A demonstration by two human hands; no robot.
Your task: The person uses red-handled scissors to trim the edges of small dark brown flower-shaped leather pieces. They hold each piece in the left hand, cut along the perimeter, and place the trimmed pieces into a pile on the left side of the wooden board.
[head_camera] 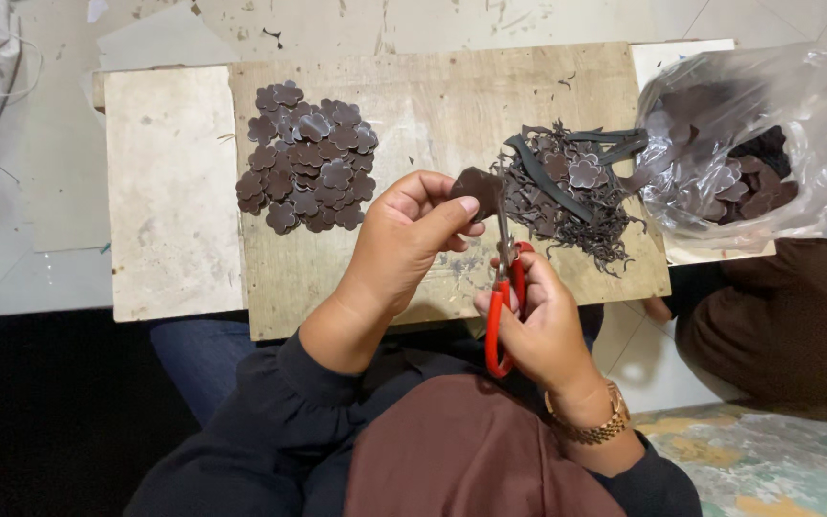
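Scissors (504, 287) in right hand (543, 330) — left hand (413, 235) pinches brown piece (476, 184).

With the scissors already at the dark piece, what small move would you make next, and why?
Probably close the scissors in the right hand for one short snip. Their blades sit at the edge of the dark piece pinched by the left hand, which looks not yet shaped like the finished flowers piled on the board.

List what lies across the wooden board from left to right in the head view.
Pale slab → pile of dark flower-shaped cutouts → left hand holding a dark piece → right hand with red-handled scissors → heap of dark trimmings → clear plastic bag.
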